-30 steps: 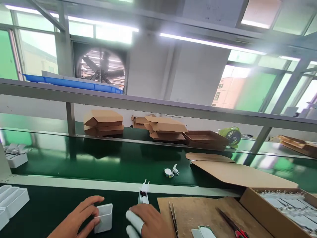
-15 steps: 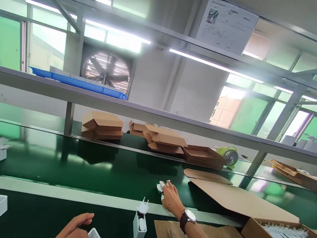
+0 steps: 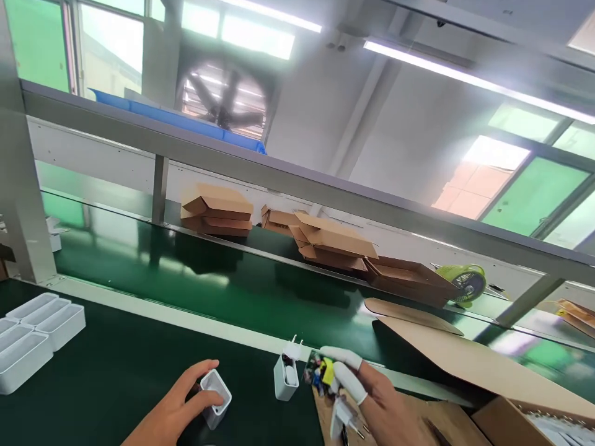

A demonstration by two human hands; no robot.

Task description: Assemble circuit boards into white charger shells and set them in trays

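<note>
Near bench, front: left hand [image 3: 171,409] left of centre, casing shell [image 3: 216,396] in its fingers. Upright casing [image 3: 286,375] stands just right of the shell. Right hand [image 3: 376,399] lies further right, with circuit board [image 3: 320,371] and plug piece [image 3: 343,420] in it. Trays [image 3: 37,328] sit far left. Conveyor belt [image 3: 223,291] runs behind the bench. Folded cartons [image 3: 334,241] are behind the belt, desk fan [image 3: 462,282] right of them. Carton flap [image 3: 465,362] overlies the belt at right.

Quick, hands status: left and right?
Left hand: closed around a white plastic shell.
Right hand: gripping a small circuit board and a white plug piece.
</note>
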